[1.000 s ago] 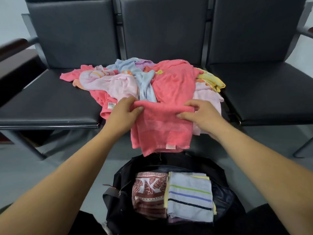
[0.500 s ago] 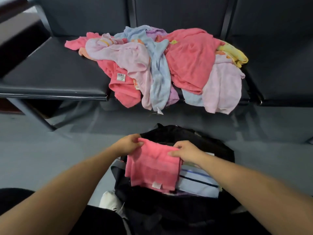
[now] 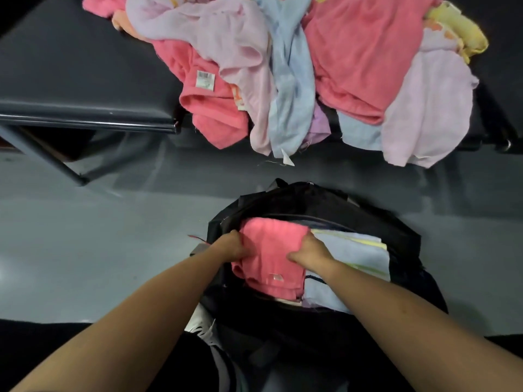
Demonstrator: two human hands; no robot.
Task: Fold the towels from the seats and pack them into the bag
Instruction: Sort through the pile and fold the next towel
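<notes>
Holding: a person's two hands keep a folded coral towel (image 3: 273, 258) inside the open mouth of a black bag (image 3: 314, 199).
Left hand: the left hand (image 3: 236, 248) is at the towel's left edge, fingers curled into the cloth, its grip clamped on the folded coral towel.
Right hand: the right hand (image 3: 310, 254) is at the towel's right edge, fingers bent over the fold, its grip likewise clamped on the towel.
Folded coral towel: a soft terry rectangle, thick with layers, with a small white tag near its near edge; it sits in the left part of the bag.
Bag: dark, limp fabric with a rounded opening, standing on the floor (image 3: 85, 244).
Striped towel: a pale blue folded towel (image 3: 358, 251) with yellow edging lies flat in the bag, touching the coral one on its right.
Pile: loose, crumpled towels (image 3: 283, 66) lie heaped across the seats, several hanging over the front edge.
Pile colours: coral, pale pink, light blue, lilac, and a rumpled yellow towel (image 3: 460, 32) at the far right.
Label: a white barcode label (image 3: 205, 79) shows on one coral towel in the pile.
Seats: smooth dark padded seats (image 3: 70, 66) on a metal frame.
Floor: grey, glossy, faintly reflective.
</notes>
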